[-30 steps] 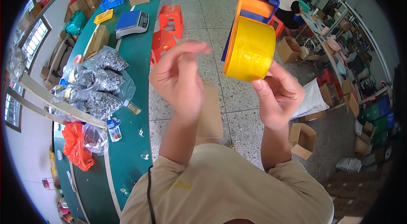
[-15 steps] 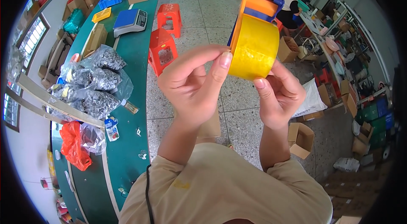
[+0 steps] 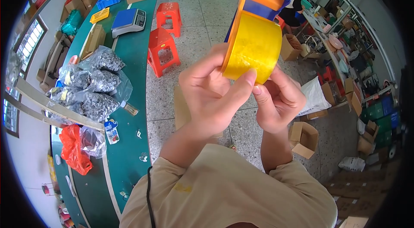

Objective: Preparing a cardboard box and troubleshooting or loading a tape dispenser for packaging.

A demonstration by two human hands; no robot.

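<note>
In front of me, raised above the floor, is a tape dispenser (image 3: 264, 0) with orange and blue parts, loaded with a wide roll of yellow packing tape (image 3: 255, 45). My left hand (image 3: 211, 92) grips its lower left side, the thumb pressed on the tape's face near the bottom edge. My right hand (image 3: 280, 98) holds the roll's lower right edge, thumb and bent fingers close together. Both thumb tips nearly meet at the bottom of the roll. The fingers behind the roll are partly hidden.
To the left, a green workbench (image 3: 129, 150) carries bags of metal parts (image 3: 92, 83), a blue-topped scale (image 3: 128, 21) and a red plastic bag (image 3: 75, 148). Red stools (image 3: 163, 51) stand beside it. An open carton (image 3: 303, 139) lies right; a person (image 3: 293, 10) works farther back.
My left thumb has slid right and down across the tape toward my right thumb. The dispenser has tilted and shifted slightly, and my right hand has moved a little left.
</note>
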